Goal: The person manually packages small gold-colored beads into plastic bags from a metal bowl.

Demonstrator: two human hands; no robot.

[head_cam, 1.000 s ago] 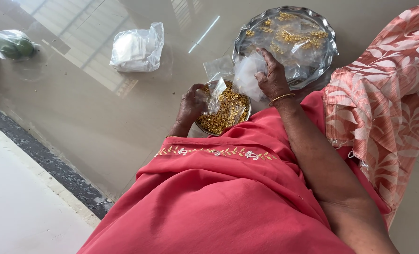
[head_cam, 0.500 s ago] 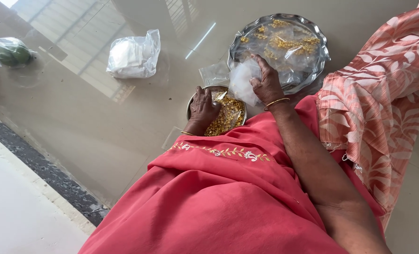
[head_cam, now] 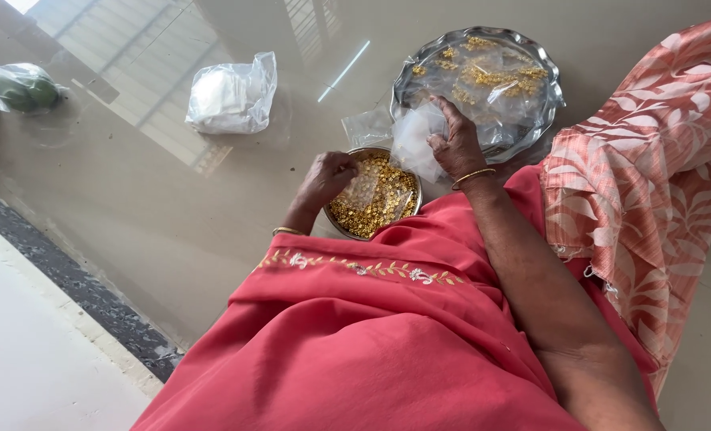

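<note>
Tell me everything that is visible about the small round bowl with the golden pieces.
The small round bowl looks like metal, with a thin shiny rim. It stands upright on the glossy floor, near the scalloped silver tray, against the red cloth over the person's lap. It is nearly full of tiny golden pieces. A small clear plastic bag lies over them, held by the left hand, which covers the bowl's left rim. The right hand holds another clear bag beside it.

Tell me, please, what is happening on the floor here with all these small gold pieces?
A person in a red garment sits on the floor. The left hand holds a small clear packet over a round bowl of small gold pieces. The right hand grips crumpled clear plastic bags at the rim of a scalloped steel tray holding more packets of gold pieces.
</note>
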